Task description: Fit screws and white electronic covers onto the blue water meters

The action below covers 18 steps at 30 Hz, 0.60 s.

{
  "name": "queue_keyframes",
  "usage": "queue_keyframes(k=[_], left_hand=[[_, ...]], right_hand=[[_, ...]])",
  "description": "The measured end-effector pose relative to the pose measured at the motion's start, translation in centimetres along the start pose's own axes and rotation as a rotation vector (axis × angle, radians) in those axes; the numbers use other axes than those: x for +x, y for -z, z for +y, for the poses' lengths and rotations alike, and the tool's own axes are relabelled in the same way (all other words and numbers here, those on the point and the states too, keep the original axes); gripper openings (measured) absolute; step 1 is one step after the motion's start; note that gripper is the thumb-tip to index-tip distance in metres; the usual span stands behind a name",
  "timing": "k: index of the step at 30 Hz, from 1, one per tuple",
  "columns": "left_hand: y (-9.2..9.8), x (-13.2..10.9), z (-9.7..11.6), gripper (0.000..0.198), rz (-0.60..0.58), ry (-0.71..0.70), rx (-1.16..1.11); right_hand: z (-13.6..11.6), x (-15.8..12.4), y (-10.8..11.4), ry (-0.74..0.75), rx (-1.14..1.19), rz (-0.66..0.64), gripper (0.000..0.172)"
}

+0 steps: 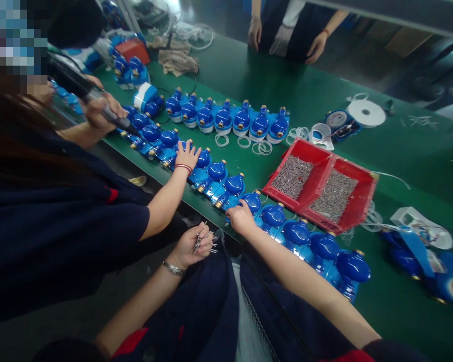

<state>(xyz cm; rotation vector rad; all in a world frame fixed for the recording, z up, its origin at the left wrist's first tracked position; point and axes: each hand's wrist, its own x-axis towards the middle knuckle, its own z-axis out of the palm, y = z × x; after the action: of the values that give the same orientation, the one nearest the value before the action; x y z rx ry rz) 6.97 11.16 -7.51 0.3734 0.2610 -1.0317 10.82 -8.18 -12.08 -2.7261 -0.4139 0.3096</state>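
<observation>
My left hand (194, 245), palm up in front of my lap, is closed around a bunch of thin metal screws (202, 242). My right hand (241, 219) has its fingers pinched together at the near edge of a glossy blue domed unit (252, 202). What those fingertips hold, if anything, is too small to see. This unit belongs to a long row of matching blue units (273, 215) with brass-coloured tips, running diagonally along the bench edge. A red two-part bin (317, 208) of loose screws lies beyond my right forearm.
At left, a co-worker grips a dark power tool (98, 103) over the row and rests a spread hand (187, 155) on it. Behind stands another row of blue units (223, 116), with clear rings (243, 142) beside it. Another person's hands (317, 48) are across the green bench (226, 60).
</observation>
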Motion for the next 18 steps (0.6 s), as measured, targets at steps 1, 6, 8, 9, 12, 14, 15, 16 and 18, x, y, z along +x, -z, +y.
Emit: queue_keyframes(k=[1,6,8,9,12,14,15,16,18], left_hand=[[0.1,-0.1,0.1,0.034,0.003,-0.006,-0.008],[0.1,-0.2,0.3,0.034,0.004,-0.008,-0.031],[0.0,0.0,0.3,0.034,0.001,-0.006,-0.027],[0.0,0.0,0.3,0.034,0.001,-0.006,-0.023],[-0.2,0.3,0.4,0.034,-0.001,-0.004,-0.01],[-0.4,0.4,0.5,0.034,-0.002,0.002,0.0],[-0.5,0.5,0.6,0.034,0.0,0.004,0.008],[-0.6,0.6,0.6,0.035,0.007,0.004,0.016],[-0.8,0.9,0.7,0.035,0.03,-0.002,0.03]], right_hand=[[0.0,0.0,-0.2,0.005,-0.014,-0.001,0.02],[-0.2,-0.2,-0.5,0.015,-0.036,-0.005,0.022],[-0.5,-0.3,-0.3,0.017,-0.019,-0.01,0.02],[-0.7,-0.4,-0.1,0.013,-0.001,-0.008,0.019],[-2.0,-1.0,1.0,-0.033,0.093,0.024,0.019],[-3.2,-1.7,2.3,-0.062,0.188,0.04,0.025],[-3.8,-2.1,2.9,-0.064,0.233,0.036,0.027],[-4.4,-2.5,3.6,-0.059,0.296,0.021,0.029],[-5.3,-3.4,4.8,-0.058,0.498,-0.019,0.026]])
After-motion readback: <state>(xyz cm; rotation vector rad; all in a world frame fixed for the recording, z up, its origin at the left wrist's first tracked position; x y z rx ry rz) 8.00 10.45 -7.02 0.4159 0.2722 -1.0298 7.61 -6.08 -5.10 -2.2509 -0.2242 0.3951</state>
